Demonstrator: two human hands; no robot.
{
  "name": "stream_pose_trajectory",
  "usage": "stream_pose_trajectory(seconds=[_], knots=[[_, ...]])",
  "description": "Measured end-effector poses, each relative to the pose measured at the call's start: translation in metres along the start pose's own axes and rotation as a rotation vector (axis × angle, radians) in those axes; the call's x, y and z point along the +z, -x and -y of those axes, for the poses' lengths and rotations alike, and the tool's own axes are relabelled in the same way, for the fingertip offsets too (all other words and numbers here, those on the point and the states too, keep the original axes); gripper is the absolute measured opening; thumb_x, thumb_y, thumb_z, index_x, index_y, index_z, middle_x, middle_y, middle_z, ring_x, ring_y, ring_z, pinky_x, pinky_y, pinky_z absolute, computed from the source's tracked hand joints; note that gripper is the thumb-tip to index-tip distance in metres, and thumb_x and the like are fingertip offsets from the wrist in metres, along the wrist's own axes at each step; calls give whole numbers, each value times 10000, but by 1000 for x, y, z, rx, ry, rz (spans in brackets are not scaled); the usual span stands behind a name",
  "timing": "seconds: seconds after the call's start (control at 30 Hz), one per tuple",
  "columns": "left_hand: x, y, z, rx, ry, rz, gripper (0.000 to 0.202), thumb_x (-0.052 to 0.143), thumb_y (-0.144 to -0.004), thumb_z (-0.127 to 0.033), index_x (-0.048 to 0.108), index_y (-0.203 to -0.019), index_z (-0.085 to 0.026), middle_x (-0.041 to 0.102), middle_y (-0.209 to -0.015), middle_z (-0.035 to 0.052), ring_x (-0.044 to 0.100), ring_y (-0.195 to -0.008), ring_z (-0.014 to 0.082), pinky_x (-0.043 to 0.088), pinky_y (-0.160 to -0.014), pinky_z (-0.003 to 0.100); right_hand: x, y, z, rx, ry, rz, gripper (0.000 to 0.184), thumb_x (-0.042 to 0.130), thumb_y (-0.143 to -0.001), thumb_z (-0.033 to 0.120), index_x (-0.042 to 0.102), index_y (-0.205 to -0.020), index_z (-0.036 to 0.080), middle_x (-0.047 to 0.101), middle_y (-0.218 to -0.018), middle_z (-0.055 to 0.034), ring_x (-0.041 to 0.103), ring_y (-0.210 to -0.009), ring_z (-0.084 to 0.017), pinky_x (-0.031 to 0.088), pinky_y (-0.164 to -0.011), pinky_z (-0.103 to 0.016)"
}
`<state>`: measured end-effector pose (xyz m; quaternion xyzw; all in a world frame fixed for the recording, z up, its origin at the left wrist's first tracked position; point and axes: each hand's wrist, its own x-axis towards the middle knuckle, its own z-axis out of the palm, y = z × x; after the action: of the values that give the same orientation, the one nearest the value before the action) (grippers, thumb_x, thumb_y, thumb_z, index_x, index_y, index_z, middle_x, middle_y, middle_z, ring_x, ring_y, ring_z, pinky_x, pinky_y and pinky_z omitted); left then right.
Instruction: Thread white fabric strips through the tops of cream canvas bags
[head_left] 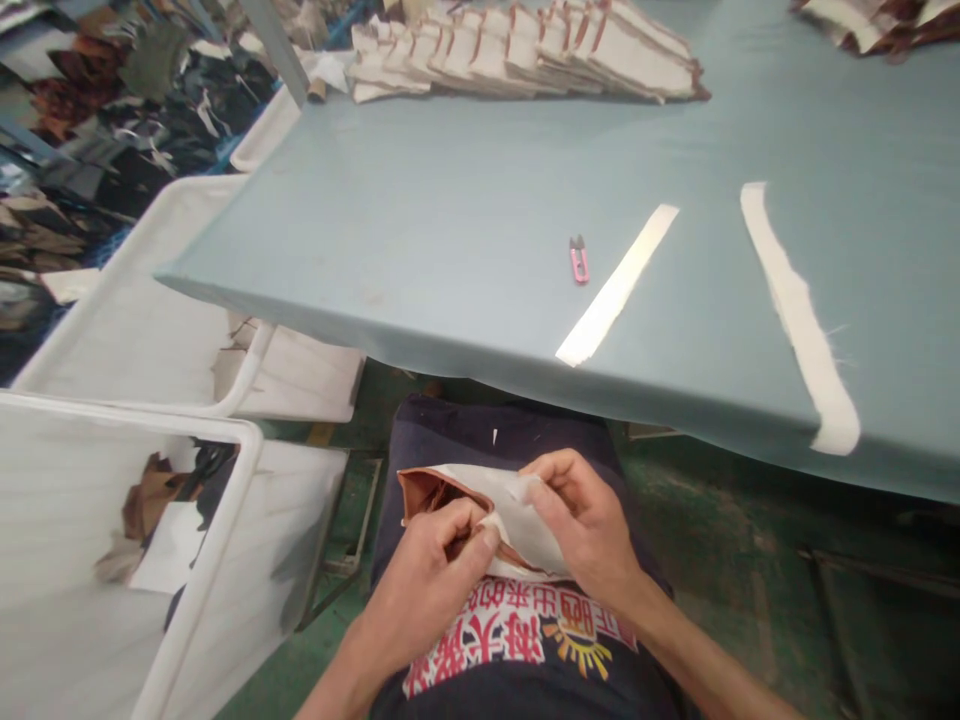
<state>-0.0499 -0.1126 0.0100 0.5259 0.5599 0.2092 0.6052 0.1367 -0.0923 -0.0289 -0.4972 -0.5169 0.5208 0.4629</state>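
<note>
On my lap lies a sewn fabric piece (pixel 457 478), off-white on the outside with a brown inner side and brown edging. Its left end gapes, showing brown material within. My left hand (pixel 442 560) pinches the piece's near edge between thumb and forefinger. Farther right, my right hand (pixel 574 510) grips the off-white face, thumb against fingers. The two hands are a short way apart. A dark apron with printed characters and a sun (pixel 517 635) lies under the piece.
Ahead stands a blue-green table (pixel 420 220). It bears pink thread snips (pixel 578 262), a white strip (pixel 619 285), a frayed strip (pixel 799 315) and a row of stacked off-white pieces (pixel 517 52). White bins (pixel 255 500) with scraps stand at the left.
</note>
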Motion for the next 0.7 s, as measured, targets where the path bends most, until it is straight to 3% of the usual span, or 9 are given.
stream_pose_trajectory(seconds=[0.1,0.2,0.3,0.4,0.53,0.63,0.7], knots=[[-6,2,-1,69,-34,-45,350,499,-1015,-407,609,-796,-157,619,-780,22,535,-744,163,401,-695,261,-7,1,5,287,-241,61,366,677,-927,552,564,-856,211,556,-625,46,464,-507,-96,387,-487,-206],[-11,-3,-9,117,-23,-84,373,470,-1036,-411,616,-811,-152,626,-813,27,533,-746,154,397,-689,256,-18,0,28,405,-289,151,429,684,-911,610,534,-835,215,425,-534,95,311,-453,-69,266,-442,-194],[-16,-10,-22,157,64,-67,440,478,-1034,-454,618,-757,-142,599,-786,25,500,-690,130,374,-637,244,-25,2,57,356,-104,189,391,682,-937,546,550,-792,207,439,-574,76,336,-501,-79,268,-466,-207],[-18,-17,-30,146,269,-7,493,574,-981,-548,593,-701,-144,487,-638,-27,371,-545,83,285,-518,223,-28,2,80,257,59,177,318,652,-957,460,567,-777,212,513,-666,40,428,-580,-106,332,-507,-223],[-17,-26,-32,84,513,65,504,716,-880,-593,547,-679,-163,396,-489,-79,265,-448,57,176,-439,214,-27,-2,94,173,134,164,251,600,-980,407,567,-807,229,582,-775,13,516,-676,-141,415,-574,-248],[-16,-31,-32,97,557,63,485,736,-872,-580,590,-698,-151,407,-483,-76,263,-443,52,165,-433,210,-24,-4,100,123,253,137,217,603,-975,347,581,-792,232,580,-720,24,506,-626,-138,399,-555,-257],[-15,-31,-33,106,558,79,486,737,-870,-580,602,-700,-146,415,-493,-72,261,-450,50,168,-440,209,-20,-5,103,2,317,106,205,612,-946,275,571,-750,229,600,-739,17,546,-672,-144,417,-604,-265]])
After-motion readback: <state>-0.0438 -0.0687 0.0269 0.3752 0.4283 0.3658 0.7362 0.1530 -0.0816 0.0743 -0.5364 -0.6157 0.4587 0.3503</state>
